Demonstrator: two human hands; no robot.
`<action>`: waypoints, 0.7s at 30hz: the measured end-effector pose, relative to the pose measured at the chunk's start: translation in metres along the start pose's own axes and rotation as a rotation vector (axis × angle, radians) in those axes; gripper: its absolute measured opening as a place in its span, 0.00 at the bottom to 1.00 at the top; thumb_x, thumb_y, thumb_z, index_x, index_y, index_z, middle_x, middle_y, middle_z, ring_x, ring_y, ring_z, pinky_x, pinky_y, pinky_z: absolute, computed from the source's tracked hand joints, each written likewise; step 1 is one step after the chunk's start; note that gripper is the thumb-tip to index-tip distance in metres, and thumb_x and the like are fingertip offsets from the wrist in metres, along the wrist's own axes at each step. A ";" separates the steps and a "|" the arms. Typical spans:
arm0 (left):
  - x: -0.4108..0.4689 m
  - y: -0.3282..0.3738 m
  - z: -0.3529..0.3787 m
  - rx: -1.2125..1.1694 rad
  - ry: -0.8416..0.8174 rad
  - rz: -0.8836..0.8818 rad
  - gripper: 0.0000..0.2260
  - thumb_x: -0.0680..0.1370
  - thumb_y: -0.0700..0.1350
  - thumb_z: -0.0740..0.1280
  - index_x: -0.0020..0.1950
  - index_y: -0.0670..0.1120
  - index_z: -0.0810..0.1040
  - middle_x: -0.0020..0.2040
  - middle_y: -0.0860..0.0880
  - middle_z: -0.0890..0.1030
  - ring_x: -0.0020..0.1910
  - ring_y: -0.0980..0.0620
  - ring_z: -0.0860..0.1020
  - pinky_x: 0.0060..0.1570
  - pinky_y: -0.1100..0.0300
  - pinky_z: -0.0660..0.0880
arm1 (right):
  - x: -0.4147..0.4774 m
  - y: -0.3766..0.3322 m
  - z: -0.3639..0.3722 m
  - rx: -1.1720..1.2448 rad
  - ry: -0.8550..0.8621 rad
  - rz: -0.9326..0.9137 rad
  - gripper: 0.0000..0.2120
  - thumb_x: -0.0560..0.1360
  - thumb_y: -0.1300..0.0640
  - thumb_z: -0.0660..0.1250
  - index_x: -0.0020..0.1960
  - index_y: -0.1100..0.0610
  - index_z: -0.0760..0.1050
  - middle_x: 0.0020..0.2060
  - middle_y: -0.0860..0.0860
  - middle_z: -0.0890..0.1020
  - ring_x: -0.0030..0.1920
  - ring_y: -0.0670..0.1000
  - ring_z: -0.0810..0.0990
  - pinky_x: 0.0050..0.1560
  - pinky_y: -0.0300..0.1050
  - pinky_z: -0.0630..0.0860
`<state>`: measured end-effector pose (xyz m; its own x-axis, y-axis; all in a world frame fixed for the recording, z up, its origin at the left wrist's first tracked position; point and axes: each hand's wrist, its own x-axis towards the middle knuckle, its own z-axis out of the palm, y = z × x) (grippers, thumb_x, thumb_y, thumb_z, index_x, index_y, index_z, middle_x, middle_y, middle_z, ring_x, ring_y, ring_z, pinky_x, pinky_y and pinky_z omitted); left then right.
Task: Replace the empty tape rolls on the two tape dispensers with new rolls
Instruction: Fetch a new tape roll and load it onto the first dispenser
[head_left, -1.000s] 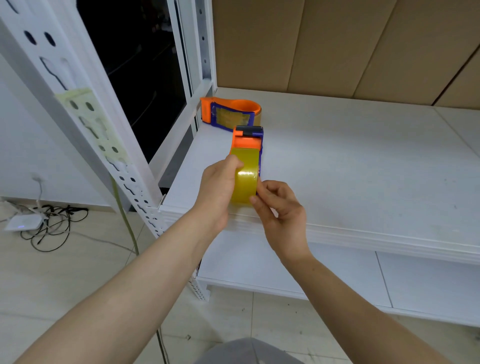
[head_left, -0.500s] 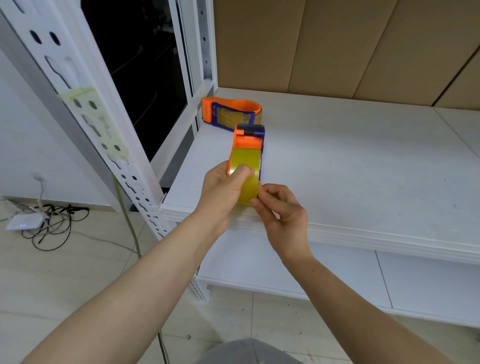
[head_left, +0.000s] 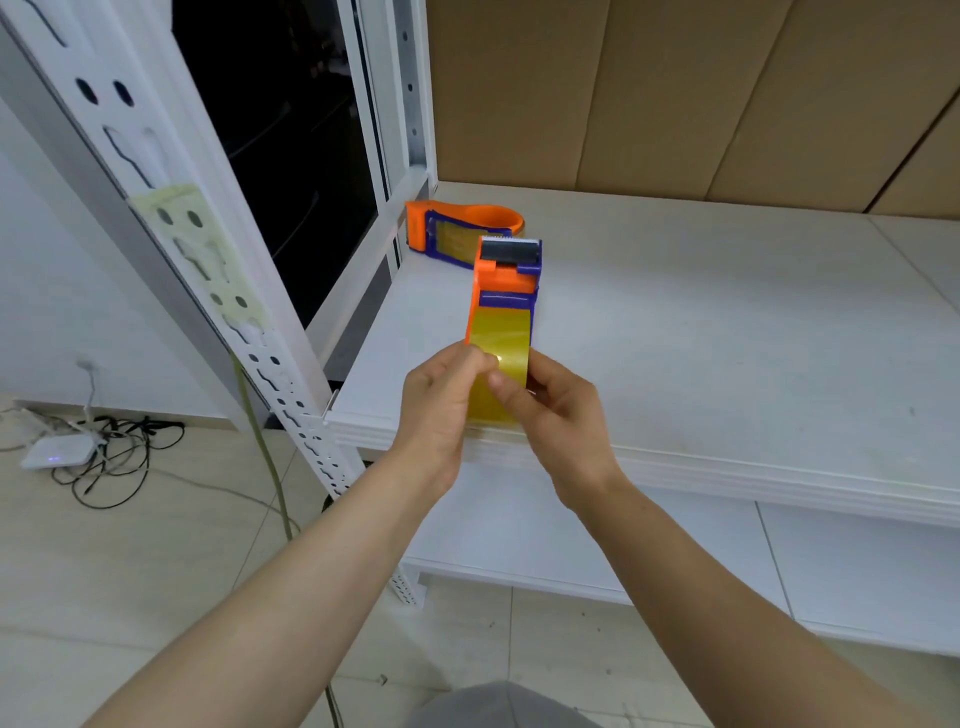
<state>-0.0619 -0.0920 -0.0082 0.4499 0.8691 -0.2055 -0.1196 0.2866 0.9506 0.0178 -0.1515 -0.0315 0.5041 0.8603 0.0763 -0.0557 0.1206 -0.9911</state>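
An orange and blue tape dispenser (head_left: 506, 280) with a yellowish tape roll (head_left: 501, 340) in it is held above the front edge of the white shelf (head_left: 727, 338). My left hand (head_left: 441, 400) grips the roll's left side, thumb on the tape face. My right hand (head_left: 550, 410) holds its right side, fingers pinching the tape surface. The cutter end points away from me. A second orange and blue dispenser (head_left: 457, 234) lies on the shelf's far left corner, with tape in it.
White perforated shelf posts (head_left: 249, 322) stand at the left. Brown cardboard (head_left: 675, 93) backs the shelf. A lower shelf (head_left: 779, 561) sits beneath. A white router (head_left: 57, 449) with black cables lies on the tiled floor at left.
The dispenser has been tipped up so its cutter end shows more. My left thumb has slid onto the tape face, and my right fingers have moved up onto the roll.
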 end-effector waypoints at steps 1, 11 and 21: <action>-0.001 -0.001 -0.001 0.000 0.004 0.003 0.13 0.66 0.44 0.67 0.46 0.39 0.82 0.43 0.42 0.80 0.46 0.46 0.77 0.55 0.48 0.74 | -0.001 0.002 0.000 -0.012 -0.012 -0.007 0.11 0.75 0.62 0.66 0.57 0.58 0.78 0.52 0.56 0.83 0.53 0.53 0.81 0.56 0.45 0.78; -0.001 0.004 0.002 -0.002 0.074 -0.028 0.06 0.75 0.43 0.64 0.41 0.46 0.80 0.41 0.45 0.81 0.40 0.51 0.78 0.43 0.60 0.75 | -0.008 0.013 0.004 -0.120 -0.017 -0.122 0.10 0.74 0.61 0.66 0.52 0.50 0.76 0.51 0.58 0.81 0.52 0.54 0.80 0.55 0.43 0.77; 0.001 0.008 0.001 0.024 -0.006 -0.078 0.08 0.75 0.43 0.57 0.45 0.46 0.76 0.44 0.44 0.78 0.44 0.48 0.75 0.48 0.53 0.71 | -0.011 0.015 0.007 -0.160 0.018 -0.124 0.09 0.74 0.58 0.67 0.51 0.46 0.76 0.52 0.57 0.81 0.54 0.57 0.79 0.58 0.52 0.77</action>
<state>-0.0612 -0.0890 -0.0010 0.4626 0.8420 -0.2775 -0.0630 0.3435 0.9370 0.0061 -0.1556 -0.0460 0.5140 0.8346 0.1982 0.1447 0.1434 -0.9790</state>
